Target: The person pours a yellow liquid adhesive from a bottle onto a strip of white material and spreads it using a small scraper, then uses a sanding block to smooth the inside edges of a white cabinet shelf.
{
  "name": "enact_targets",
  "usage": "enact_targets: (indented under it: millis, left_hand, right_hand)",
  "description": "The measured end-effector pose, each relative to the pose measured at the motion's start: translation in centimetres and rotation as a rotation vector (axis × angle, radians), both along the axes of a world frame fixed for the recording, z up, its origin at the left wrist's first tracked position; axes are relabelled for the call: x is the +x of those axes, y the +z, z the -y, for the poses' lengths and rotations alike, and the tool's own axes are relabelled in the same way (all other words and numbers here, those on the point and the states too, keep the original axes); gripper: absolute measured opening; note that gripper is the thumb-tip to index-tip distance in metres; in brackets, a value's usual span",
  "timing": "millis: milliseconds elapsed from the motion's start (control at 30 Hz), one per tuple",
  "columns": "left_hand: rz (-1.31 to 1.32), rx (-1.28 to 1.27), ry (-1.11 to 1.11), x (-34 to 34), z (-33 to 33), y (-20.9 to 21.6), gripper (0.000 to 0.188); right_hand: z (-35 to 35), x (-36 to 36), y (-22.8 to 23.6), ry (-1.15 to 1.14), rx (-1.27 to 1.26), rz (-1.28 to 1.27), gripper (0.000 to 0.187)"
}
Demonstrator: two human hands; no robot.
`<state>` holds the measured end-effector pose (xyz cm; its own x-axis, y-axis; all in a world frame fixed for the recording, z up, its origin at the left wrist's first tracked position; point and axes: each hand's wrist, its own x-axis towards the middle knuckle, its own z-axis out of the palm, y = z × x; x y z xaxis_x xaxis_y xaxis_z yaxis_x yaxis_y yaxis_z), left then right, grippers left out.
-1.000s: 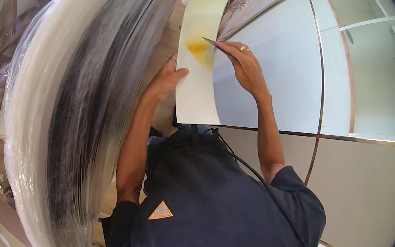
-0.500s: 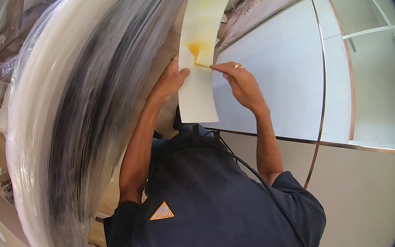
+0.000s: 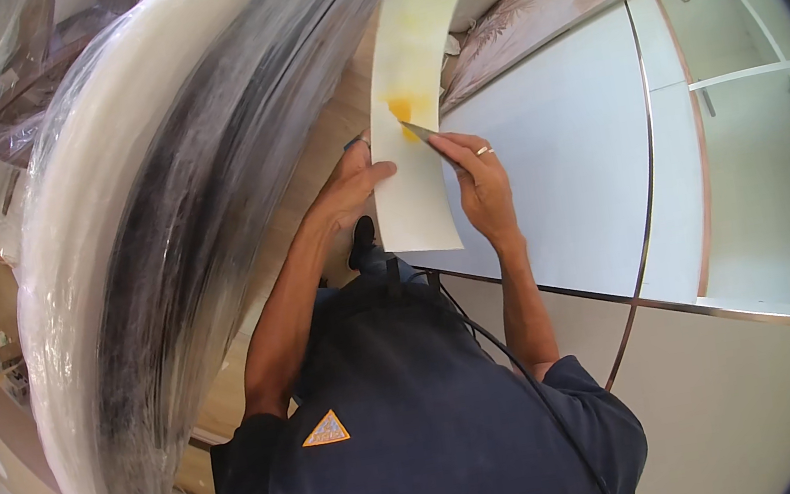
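A long, slightly curved white panel (image 3: 418,208) is held up in front of me by my left hand (image 3: 347,189). The thumb lies on its face and the other fingers go behind the left edge. Yellow paste (image 3: 399,107) forms a patch near the panel's middle, with paler yellow smears toward the far end. My right hand (image 3: 486,192), wearing a ring, is closed round a small grey spatula with a pointed blade (image 3: 419,129). Its tip touches the panel at the yellow patch; the handle is mostly hidden in my fingers.
Plastic-wrapped furniture (image 3: 143,252), pale and dark grey, stands close on my left. White cabinet panels (image 3: 556,174) and an open shelf unit (image 3: 764,175) are on my right. A black cable (image 3: 523,370) runs over my shirt. Wooden floor (image 3: 302,159) shows beneath the panel.
The panel has shifted slightly right and nearer me. The spatula's blade has turned, now showing its grey face and pointing up-left, and the yellow patch has changed shape.
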<state>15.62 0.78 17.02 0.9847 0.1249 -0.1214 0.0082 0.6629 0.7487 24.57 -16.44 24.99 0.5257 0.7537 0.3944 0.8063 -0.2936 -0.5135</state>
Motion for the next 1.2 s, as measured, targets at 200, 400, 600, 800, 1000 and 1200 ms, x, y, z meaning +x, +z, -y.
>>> enact_targets:
  millis: [200,400,600,800,1000,1200]
  left_hand:
    - [-0.11,-0.118,0.101,0.3,0.1,0.1,0.05]
    - [-0.048,-0.138,0.01,-0.4,1.0,0.3,0.062]
    - [-0.062,-0.041,-0.033,0.1,1.1,0.3,0.064]
    - [-0.052,0.043,-0.039,0.0,0.4,1.2,0.064]
    - [-0.125,0.127,-0.029,0.1,0.0,0.8,0.06]
    - [-0.073,0.179,-0.047,0.8,0.2,1.4,0.06]
  right_hand:
    - [0.8,0.2,0.2,0.034,-0.231,0.02,0.049]
    - [0.5,2.5,1.9,0.03,-0.107,-0.085,0.042]
    - [-1.5,5.4,2.8,-0.062,-0.144,-0.043,0.036]
    - [-1.5,4.6,0.5,-0.016,-0.12,-0.067,0.036]
    - [-1.0,2.4,0.9,0.011,-0.146,-0.076,0.04]
    - [-1.2,2.8,2.2,-0.142,-0.067,-0.157,0.036]
